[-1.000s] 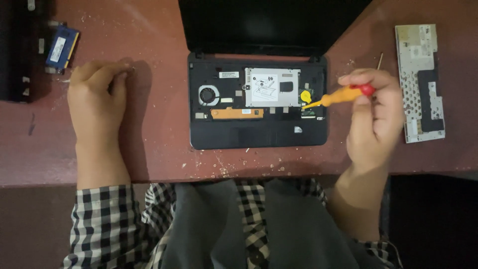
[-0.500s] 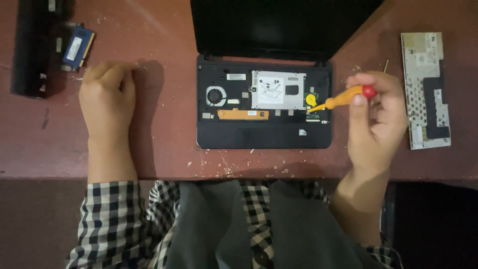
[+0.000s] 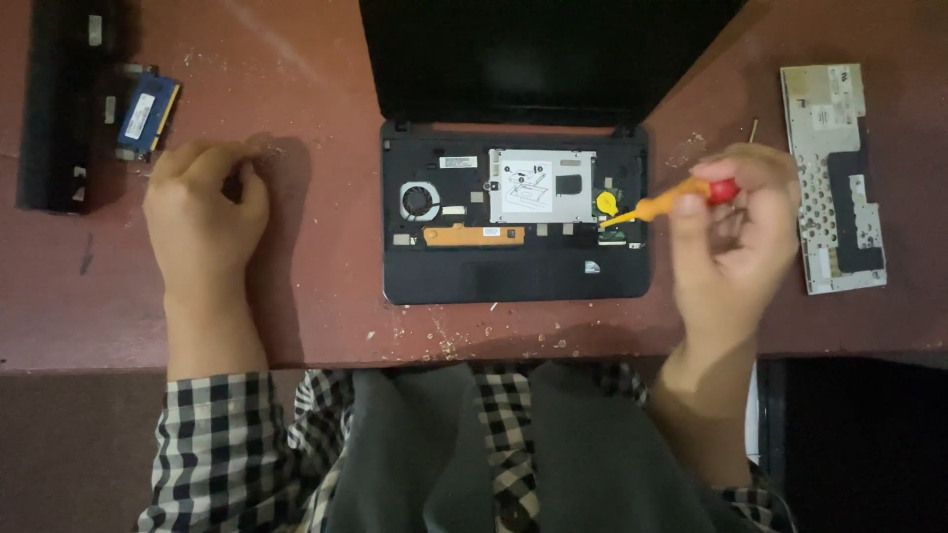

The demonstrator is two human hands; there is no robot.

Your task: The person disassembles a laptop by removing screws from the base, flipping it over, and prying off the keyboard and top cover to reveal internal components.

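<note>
A small black laptop point(image 3: 513, 271) lies open on the reddish table, its keyboard taken off so the fan, a silver drive plate point(image 3: 538, 186) and an orange ribbon strip show. My right hand point(image 3: 736, 242) grips an orange screwdriver point(image 3: 664, 205) with a red end cap. Its tip points at the right side of the laptop's inside, beside a yellow round part point(image 3: 606, 202). My left hand point(image 3: 202, 212) rests as a loose fist on the table, left of the laptop, holding nothing I can see.
A blue memory module point(image 3: 148, 111) lies at the far left next to a long black battery point(image 3: 57, 109). The removed keyboard point(image 3: 834, 178) lies face down at the right. Small crumbs dot the table point(image 3: 316, 306) near its front edge.
The view has drifted slightly, so everything sits a little further right. My right hand with the screwdriver stays at the laptop's right side; my left hand stays clenched.
</note>
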